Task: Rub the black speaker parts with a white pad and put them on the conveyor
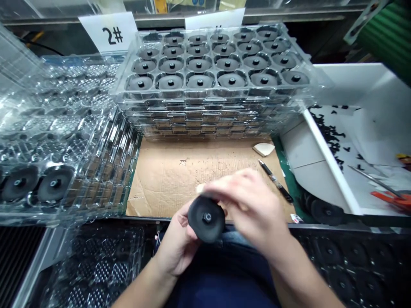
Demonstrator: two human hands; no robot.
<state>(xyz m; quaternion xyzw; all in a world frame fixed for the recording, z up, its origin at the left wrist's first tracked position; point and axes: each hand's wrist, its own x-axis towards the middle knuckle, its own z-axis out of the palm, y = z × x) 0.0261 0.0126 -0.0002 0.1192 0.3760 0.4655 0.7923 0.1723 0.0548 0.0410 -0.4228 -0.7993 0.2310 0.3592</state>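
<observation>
left hand (180, 244) grips a black disc (206, 226), and the blurred right hand (253, 207) curls at its rim, hold impossible to tell! just right of that hand, a pen (275, 181).

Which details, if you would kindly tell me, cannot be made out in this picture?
All in the head view:
- Right hand: its exact grip, blurred and hidden by the hand itself.
- Pale piece: mostly covered by the right hand.
- Black disc: its far side, turned away.
- Paper sign at top centre: lettering mostly hidden by the tray stack.
- Small black pieces: too small for detail.
</observation>
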